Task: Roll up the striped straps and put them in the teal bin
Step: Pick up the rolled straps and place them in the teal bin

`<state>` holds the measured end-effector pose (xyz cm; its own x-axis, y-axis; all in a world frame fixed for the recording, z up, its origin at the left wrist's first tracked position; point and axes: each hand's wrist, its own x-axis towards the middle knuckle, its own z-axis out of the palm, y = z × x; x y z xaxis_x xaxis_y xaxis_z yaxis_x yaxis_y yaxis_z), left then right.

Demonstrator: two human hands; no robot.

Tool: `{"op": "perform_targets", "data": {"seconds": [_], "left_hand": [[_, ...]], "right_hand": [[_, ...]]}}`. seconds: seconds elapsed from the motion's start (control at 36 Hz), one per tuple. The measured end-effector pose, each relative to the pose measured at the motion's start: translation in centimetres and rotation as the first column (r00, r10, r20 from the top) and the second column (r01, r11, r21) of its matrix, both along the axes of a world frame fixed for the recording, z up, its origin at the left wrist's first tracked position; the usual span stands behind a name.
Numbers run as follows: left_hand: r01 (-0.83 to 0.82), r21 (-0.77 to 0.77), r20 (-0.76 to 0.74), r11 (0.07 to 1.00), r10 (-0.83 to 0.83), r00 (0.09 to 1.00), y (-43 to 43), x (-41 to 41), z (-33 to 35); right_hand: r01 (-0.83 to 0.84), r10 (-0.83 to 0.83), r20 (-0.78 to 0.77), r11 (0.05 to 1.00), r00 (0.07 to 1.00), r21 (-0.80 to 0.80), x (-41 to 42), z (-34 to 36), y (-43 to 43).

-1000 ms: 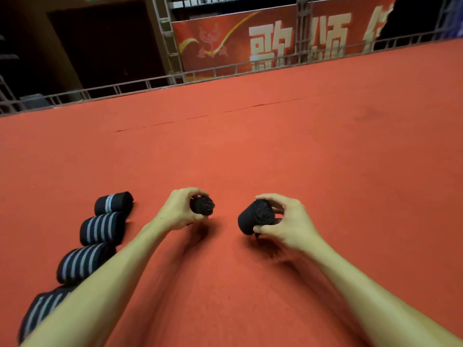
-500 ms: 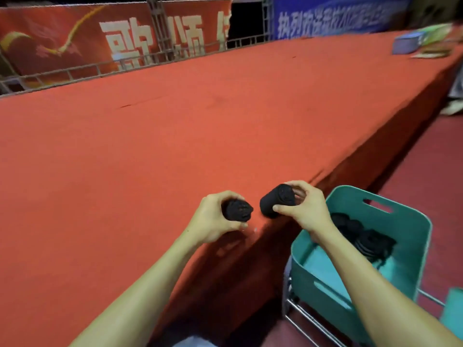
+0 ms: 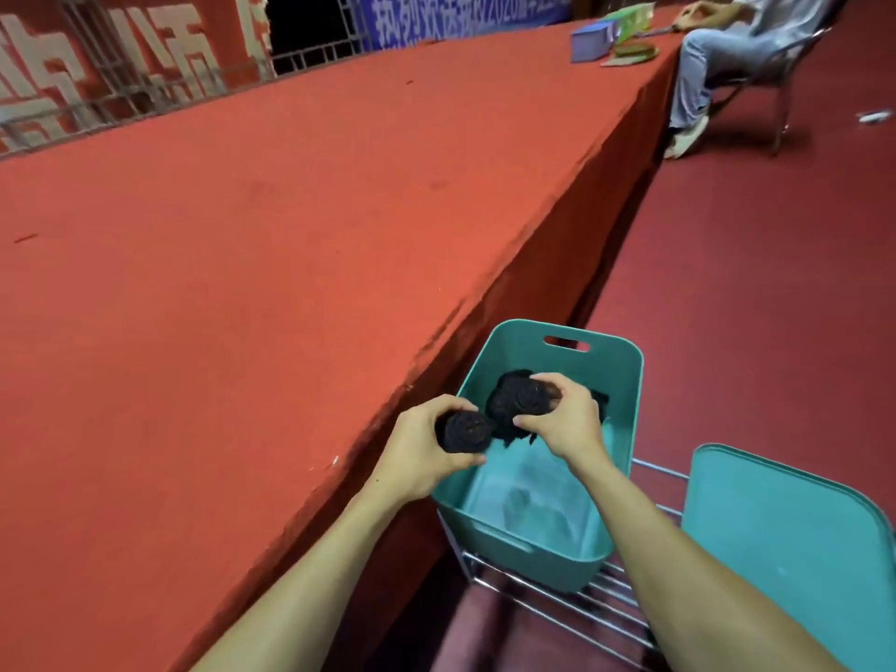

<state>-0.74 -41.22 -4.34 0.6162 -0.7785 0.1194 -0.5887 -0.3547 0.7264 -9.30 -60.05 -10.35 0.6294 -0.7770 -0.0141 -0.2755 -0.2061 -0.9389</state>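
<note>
Head view: left hand [image 3: 426, 453] curled round one rolled strap [image 3: 463, 431] over left rim of teal bin [image 3: 628, 380]; right hand [image 3: 565, 419] gripped second roll [image 3: 519, 400] above bin's middle, likely for dropping onto dark rolls [image 3: 509, 436] inside. Count: two rolls held, one per hand; pile uncountable.

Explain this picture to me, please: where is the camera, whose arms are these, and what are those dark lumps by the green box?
There is no robot here. A person wears a camera on the head, so you look down along their own bare arms. The left hand grips a rolled-up dark strap; the right hand grips a second rolled strap. The right one is over the teal bin, the left at its edge. The bin sits on a wire rack beside the long red table. A seated person is at the far end.
</note>
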Motion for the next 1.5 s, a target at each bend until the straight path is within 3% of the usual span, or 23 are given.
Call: {"op": "perform_targets", "data": {"seconds": [0.25, 0.42, 0.64, 0.81, 1.5], "left_hand": [[0.011, 0.037, -0.018, 0.999, -0.011, 1.0, -0.7, 0.4, -3.3], [0.025, 0.037, -0.011, 0.999, -0.025, 1.0, -0.9, 0.6, -4.6], [0.011, -0.012, -0.029, 1.0, -0.011, 1.0, -1.0, 0.3, -4.9], [0.015, -0.02, -0.05, 1.0, -0.016, 0.999, -0.9, 0.6, -5.1], [0.033, -0.029, -0.051, 0.999, -0.034, 0.998, -0.5, 0.6, -5.2]], "right_hand": [[0.145, -0.095, -0.262, 0.973, 0.96, 0.179, 1.0, -4.0, -0.6], [0.257, -0.165, -0.374, 0.944, 0.913, 0.209, 2.4, -4.9, -0.6], [0.332, -0.271, -0.357, 0.935, 0.894, 0.122, 4.4, -6.9, -0.1], [0.41, -0.342, -0.345, 0.9, 0.874, 0.148, 4.9, -7.7, 0.0], [0.446, -0.402, -0.205, 0.857, 0.892, 0.26, 6.3, -10.2, 0.9]]}}
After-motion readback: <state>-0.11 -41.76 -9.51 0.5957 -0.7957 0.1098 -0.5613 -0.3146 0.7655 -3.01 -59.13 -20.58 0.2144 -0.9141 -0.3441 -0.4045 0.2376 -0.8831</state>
